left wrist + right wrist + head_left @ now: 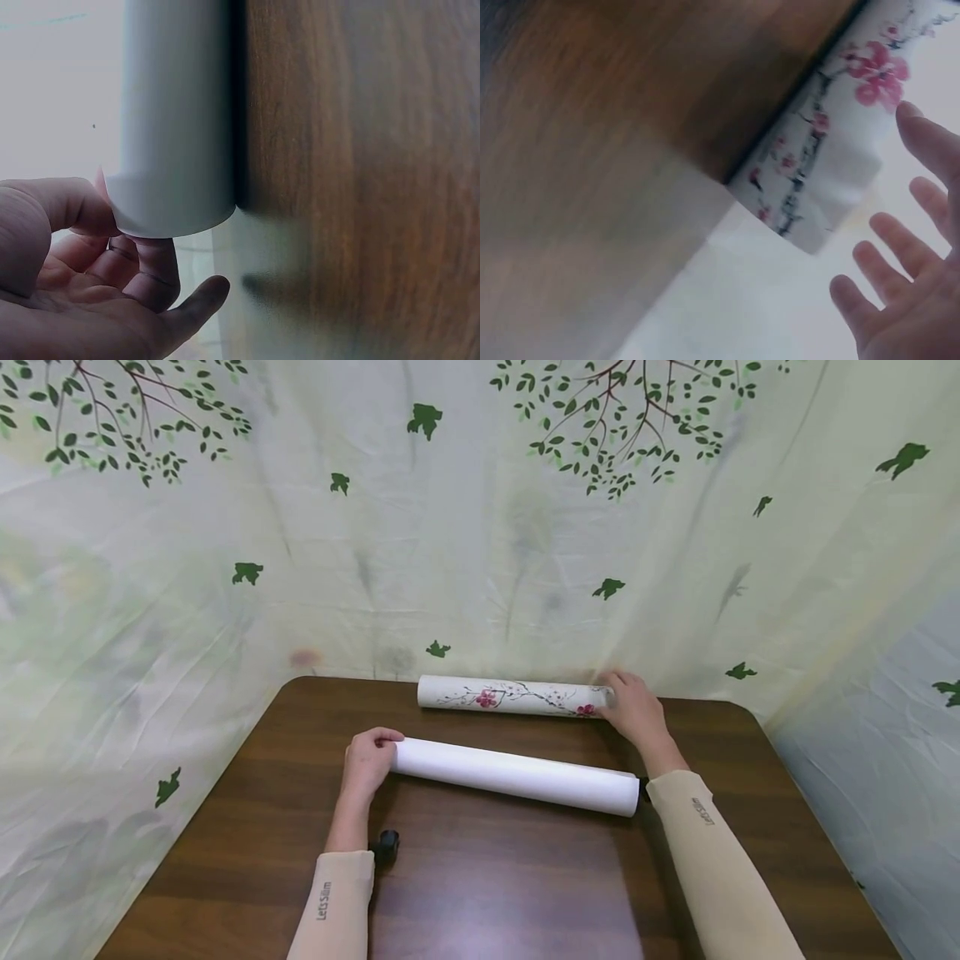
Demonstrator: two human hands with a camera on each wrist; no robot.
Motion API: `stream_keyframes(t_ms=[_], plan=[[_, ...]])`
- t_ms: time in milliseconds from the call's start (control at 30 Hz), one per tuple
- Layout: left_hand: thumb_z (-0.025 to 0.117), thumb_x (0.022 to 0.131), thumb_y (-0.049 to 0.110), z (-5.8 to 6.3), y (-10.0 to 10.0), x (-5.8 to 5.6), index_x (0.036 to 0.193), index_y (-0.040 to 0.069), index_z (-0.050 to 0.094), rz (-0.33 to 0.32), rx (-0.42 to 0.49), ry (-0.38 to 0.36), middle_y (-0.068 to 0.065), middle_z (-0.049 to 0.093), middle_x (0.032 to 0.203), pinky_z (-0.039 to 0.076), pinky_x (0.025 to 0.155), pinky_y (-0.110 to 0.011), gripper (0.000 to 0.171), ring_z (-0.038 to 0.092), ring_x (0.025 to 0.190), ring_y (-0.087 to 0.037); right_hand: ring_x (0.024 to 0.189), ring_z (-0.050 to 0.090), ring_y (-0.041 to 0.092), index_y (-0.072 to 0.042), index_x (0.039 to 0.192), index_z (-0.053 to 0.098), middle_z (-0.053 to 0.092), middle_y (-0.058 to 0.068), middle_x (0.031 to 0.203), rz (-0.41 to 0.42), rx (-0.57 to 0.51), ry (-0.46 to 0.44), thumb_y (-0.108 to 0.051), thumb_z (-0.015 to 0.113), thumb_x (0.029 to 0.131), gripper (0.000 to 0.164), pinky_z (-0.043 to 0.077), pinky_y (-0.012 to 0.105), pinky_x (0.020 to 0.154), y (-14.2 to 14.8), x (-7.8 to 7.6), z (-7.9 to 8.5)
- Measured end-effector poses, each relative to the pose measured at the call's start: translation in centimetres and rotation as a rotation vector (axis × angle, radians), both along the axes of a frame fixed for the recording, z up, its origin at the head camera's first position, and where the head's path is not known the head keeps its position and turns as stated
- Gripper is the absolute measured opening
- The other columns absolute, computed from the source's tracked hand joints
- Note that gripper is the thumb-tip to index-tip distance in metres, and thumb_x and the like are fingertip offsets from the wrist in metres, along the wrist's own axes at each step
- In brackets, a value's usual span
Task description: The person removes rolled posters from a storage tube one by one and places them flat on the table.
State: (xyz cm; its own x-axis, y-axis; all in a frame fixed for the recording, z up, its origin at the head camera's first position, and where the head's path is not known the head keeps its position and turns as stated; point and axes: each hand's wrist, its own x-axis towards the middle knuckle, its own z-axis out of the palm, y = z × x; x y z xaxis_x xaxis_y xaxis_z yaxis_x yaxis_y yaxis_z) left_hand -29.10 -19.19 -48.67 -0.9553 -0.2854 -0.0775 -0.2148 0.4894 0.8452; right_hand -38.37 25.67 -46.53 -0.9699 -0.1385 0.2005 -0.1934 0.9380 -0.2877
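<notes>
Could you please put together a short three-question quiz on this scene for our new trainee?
1. True or false: on the table, the plain white roll lies nearer the person than the flowered roll.

2. Multiple choice: in the head view, where does the left hand hold the plain white roll?
A) At its middle
B) At its right end
C) At its left end

3. Fill in the blank: the blossoms on the flowered roll, beside the right hand, are ____ in colour.

Key: 1. True; 2. C; 3. pink
</notes>
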Motion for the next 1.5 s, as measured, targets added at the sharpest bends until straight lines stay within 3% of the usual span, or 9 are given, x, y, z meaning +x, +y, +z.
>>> stream_keyframes(t_ms=[167, 367, 600, 800, 1000, 1233, 1333, 1500], plan=[[0.049, 0.102, 0.013, 0.2, 0.1, -0.1, 0.118, 0.006, 0.077, 0.0, -0.002, 0.004, -0.021, 0.067, 0.136, 0.046, 0.097, -0.045, 0.032, 0.056, 0.118, -0.036, 0.15, 0.043, 0.043, -0.015, 0.153, 0.055, 0.05, 0.018, 0.161, 0.011, -0.032, 0.019, -0.031, 0.074, 0.1, 0.059, 0.048, 0.067, 0.107, 0.2, 2.1, 1.6], [0.048, 0.103, 0.013, 0.7, -0.1, -0.2, 0.12, 0.006, 0.076, 0.008, 0.01, 0.011, -0.022, 0.065, 0.139, 0.047, 0.1, -0.048, 0.033, 0.055, 0.121, -0.037, 0.147, 0.047, 0.045, -0.015, 0.156, 0.051, 0.051, 0.02, 0.16, 0.012, -0.081, -0.011, -0.041, 0.066, 0.105, 0.06, 0.046, 0.069, 0.108, 0.6, 6.4, 2.5], [0.047, 0.104, 0.014, 1.0, -0.4, -0.1, 0.12, 0.007, 0.076, 0.006, -0.007, 0.006, -0.02, 0.065, 0.139, 0.047, 0.091, -0.043, 0.035, 0.055, 0.117, -0.035, 0.142, 0.054, 0.043, -0.011, 0.15, 0.059, 0.059, 0.018, 0.153, 0.043, -0.139, -0.007, -0.039, 0.069, 0.103, 0.055, 0.048, 0.065, 0.108, 0.4, 11.7, 1.5], [0.045, 0.104, 0.014, 1.0, -0.4, 0.0, 0.121, 0.007, 0.076, -0.005, -0.023, -0.001, -0.02, 0.066, 0.138, 0.045, 0.086, -0.039, 0.036, 0.056, 0.115, -0.034, 0.128, 0.063, 0.039, -0.01, 0.133, 0.071, 0.07, 0.014, 0.136, 0.056, -0.077, 0.107, -0.033, 0.078, 0.097, 0.044, 0.057, 0.06, 0.094, -0.5, 15.0, 0.1], [0.045, 0.105, 0.015, 0.8, -0.3, 0.0, 0.121, 0.008, 0.076, -0.008, -0.022, -0.015, -0.019, 0.066, 0.136, 0.045, 0.086, -0.039, 0.036, 0.055, 0.114, -0.034, 0.117, 0.063, 0.033, -0.011, 0.114, 0.079, 0.072, 0.009, 0.119, 0.043, -0.027, 0.241, -0.024, 0.09, 0.085, 0.033, 0.061, 0.052, 0.084, -1.4, 16.5, -1.6], [0.043, 0.106, 0.02, 0.6, -0.3, -0.2, 0.122, 0.01, 0.075, -0.031, -0.051, -0.014, -0.018, 0.066, 0.136, 0.044, 0.086, -0.038, 0.037, 0.055, 0.114, -0.034, 0.11, 0.064, 0.031, -0.011, 0.108, 0.08, 0.072, 0.007, 0.112, 0.026, 0.013, 0.26, -0.024, 0.093, 0.082, 0.032, 0.059, 0.049, 0.085, -1.6, 16.9, -2.3], [0.043, 0.106, 0.022, 0.7, -0.2, -0.1, 0.121, 0.01, 0.074, -0.068, -0.106, 0.013, -0.018, 0.068, 0.129, 0.045, 0.084, -0.038, 0.037, 0.057, 0.11, -0.034, 0.108, 0.064, 0.031, -0.012, 0.108, 0.08, 0.072, 0.006, 0.111, 0.023, 0.021, 0.232, -0.024, 0.092, 0.082, 0.03, 0.059, 0.048, 0.085, -1.5, 16.9, -2.2], [0.052, 0.105, 0.022, 1.3, 0.9, 0.4, 0.125, 0.006, 0.07, -0.157, -0.282, 0.097, -0.025, 0.057, 0.139, 0.047, 0.101, -0.058, 0.032, 0.053, 0.127, -0.045, 0.107, 0.064, 0.03, -0.011, 0.108, 0.08, 0.071, 0.005, 0.11, 0.02, 0.029, 0.205, -0.023, 0.092, 0.083, 0.03, 0.059, 0.047, 0.086, -1.3, 16.9, -2.3]])
